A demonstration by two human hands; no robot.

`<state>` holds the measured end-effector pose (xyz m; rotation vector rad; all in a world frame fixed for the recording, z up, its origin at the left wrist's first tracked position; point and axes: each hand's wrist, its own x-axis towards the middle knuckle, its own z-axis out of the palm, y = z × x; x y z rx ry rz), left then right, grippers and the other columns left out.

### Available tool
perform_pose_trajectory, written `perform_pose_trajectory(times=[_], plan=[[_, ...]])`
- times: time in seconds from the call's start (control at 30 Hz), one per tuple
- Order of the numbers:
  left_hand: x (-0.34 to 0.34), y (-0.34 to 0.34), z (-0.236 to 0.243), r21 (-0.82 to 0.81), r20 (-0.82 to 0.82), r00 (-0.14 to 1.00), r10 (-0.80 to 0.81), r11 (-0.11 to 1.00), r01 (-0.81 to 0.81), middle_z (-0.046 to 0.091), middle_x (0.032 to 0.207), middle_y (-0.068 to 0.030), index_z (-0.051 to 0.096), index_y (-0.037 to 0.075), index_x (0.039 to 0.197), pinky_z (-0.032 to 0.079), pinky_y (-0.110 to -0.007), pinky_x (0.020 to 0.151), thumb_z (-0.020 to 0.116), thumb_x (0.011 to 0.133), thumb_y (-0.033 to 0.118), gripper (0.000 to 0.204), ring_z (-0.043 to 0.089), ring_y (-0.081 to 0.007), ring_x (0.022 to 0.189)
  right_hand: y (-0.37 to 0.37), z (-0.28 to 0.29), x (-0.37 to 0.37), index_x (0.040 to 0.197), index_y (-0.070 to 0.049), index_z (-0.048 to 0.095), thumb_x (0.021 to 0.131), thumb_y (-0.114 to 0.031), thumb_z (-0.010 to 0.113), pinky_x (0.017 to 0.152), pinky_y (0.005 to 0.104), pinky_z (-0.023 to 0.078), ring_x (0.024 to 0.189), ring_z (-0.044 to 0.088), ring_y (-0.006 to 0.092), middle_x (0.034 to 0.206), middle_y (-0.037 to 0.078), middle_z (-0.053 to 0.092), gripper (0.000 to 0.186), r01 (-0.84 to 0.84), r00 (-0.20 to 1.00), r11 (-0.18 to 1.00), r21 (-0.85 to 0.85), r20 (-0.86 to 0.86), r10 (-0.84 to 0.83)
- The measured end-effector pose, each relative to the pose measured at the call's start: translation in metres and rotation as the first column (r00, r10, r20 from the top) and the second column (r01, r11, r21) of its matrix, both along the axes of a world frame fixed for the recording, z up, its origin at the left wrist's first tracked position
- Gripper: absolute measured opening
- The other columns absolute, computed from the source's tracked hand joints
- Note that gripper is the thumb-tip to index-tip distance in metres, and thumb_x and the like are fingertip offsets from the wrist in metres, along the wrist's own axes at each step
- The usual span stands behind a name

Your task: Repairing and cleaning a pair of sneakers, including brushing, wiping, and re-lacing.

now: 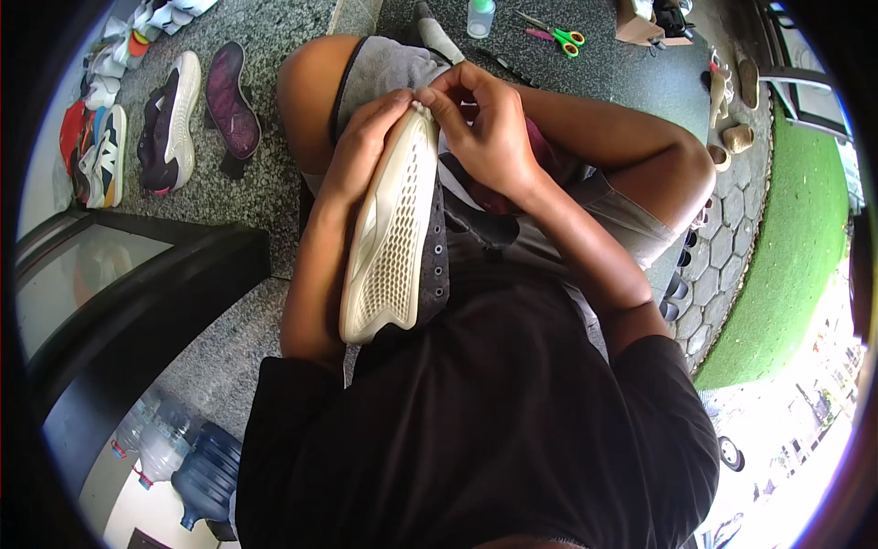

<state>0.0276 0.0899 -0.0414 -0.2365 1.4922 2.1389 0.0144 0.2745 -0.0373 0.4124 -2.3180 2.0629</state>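
A shoe (393, 229) with a cream, honeycomb-patterned sole lies across my lap, sole facing up and its narrower end away from me. Part of its black upper with metal eyelets (439, 247) shows along the right side. My left hand (370, 137) wraps the far left side of the shoe, fingertips near the tip. Thumb and fingers of my right hand (489, 133) close in a pinch at that same tip, by a small whitish bumpy edge. Whether a thin tool or thread is between those fingers cannot be made out.
On the left ground lie a dark shoe with a white sole (174, 123), a purple insole-shaped piece (233, 101) and colourful shoes (96, 156). Ahead are green-handled scissors (567, 40), a small bottle (480, 18) and a cardboard box (654, 23). Water jugs (206, 471) stand lower left.
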Motion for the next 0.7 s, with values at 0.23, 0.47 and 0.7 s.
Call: perform_pose_trajectory(times=[0.23, 0.47, 0.7], plan=[[0.001, -0.003, 0.014, 0.114, -0.028, 1.000, 0.006, 0.993, -0.003, 0.065, 0.095, -0.0032, 0.068, 0.005, 0.116, 0.048, -0.024, 0.078, 0.050, 0.105, 0.041, 0.042, 0.060, -0.0083, 0.089, -0.002, 0.013, 0.068, 0.090, 0.000, 0.066, 0.090, -0.004, 0.079, 0.071, 0.0328, 0.053, 0.076, 0.069, 0.0239, 0.083, 0.014, 0.065, 0.014, -0.103, 0.971, 0.994, -0.047, -0.219, 0.090], [-0.033, -0.015, 0.039, -0.041, -0.069, 0.997, -0.023, 0.999, 0.020, 0.064, 0.091, -0.0034, 0.068, 0.006, 0.111, 0.050, -0.025, 0.073, 0.055, 0.098, 0.037, 0.037, 0.062, -0.0115, 0.080, 0.030, 0.052, 0.013, 0.099, 0.005, 0.071, 0.098, -0.003, 0.071, 0.081, 0.0251, 0.055, 0.087, 0.068, 0.0101, 0.094, 0.004, 0.073, 0.009, 0.005, 0.994, 0.912, -0.411, 0.098, 0.039], [-0.004, -0.016, 0.025, -0.131, -0.008, 0.998, 0.065, 0.989, -0.066, 0.070, 0.092, -0.0059, 0.071, 0.003, 0.103, 0.051, -0.026, 0.079, 0.055, 0.099, 0.042, 0.042, 0.065, -0.0139, 0.081, 0.022, 0.042, 0.036, 0.094, 0.001, 0.072, 0.091, -0.008, 0.078, 0.067, 0.0306, 0.054, 0.075, 0.070, 0.0158, 0.084, 0.009, 0.071, 0.012, -0.328, 0.945, 0.943, -0.056, -0.030, 0.327]])
